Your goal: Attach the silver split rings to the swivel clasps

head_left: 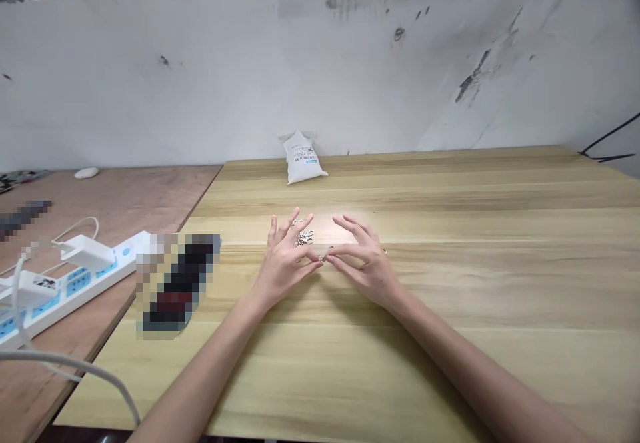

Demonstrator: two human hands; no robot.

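Note:
Both my hands rest over the middle of a light wooden table (450,283). My left hand (285,259) and my right hand (363,259) meet at thumb and forefinger, pinching a tiny metal piece (324,256) between them. The other fingers of each hand are spread and raised. Just beyond the left fingers lies a small heap of several little silver metal pieces (304,236) on the table. What the pinched piece is exactly is too small to tell.
A small white labelled bag (302,158) stands at the table's far edge against the stained white wall. To the left, on a lower brown table (150,196), lies a white power strip (75,279) with plugged chargers and cables, and a white mouse (87,173).

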